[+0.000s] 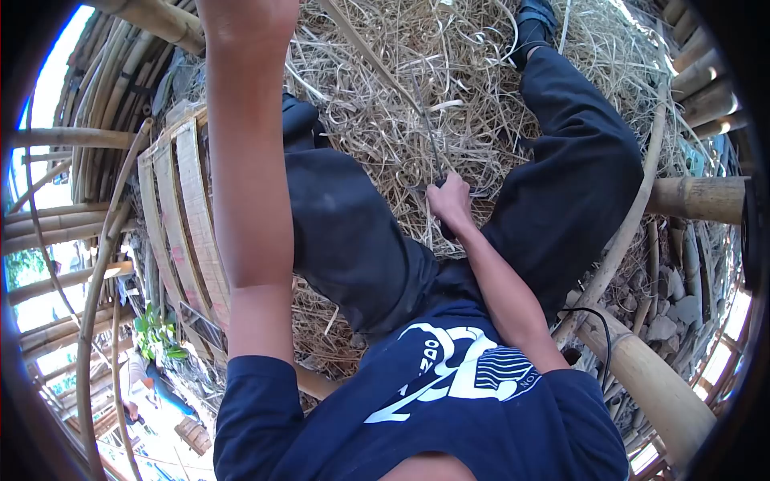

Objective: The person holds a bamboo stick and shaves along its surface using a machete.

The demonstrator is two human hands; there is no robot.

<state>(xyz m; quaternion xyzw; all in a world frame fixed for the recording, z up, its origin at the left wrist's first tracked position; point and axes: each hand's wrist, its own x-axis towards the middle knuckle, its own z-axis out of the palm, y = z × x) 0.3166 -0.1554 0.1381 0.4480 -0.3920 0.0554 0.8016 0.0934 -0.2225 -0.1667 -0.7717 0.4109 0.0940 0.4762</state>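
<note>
My right hand (451, 200) is closed round the dark handle of a knife (434, 144), low between my knees. Its thin blade points up and away from me. A long, narrow bamboo strip (365, 50) runs from the top edge down to the blade; whether the two touch I cannot tell. My left arm reaches straight forward, and only the heel of my left hand (249, 12) shows at the top edge. Its fingers are out of view, so what they hold is hidden. Pale bamboo shavings (473, 72) cover the ground between my legs.
A slatted panel (192, 188) stands beside my left leg. Thick bamboo poles (650, 377) frame both sides, one close by my right hip. Stones (662, 329) lie at the right. Beyond the poles at lower left, another person (156, 385) is partly visible near a green plant (156, 335).
</note>
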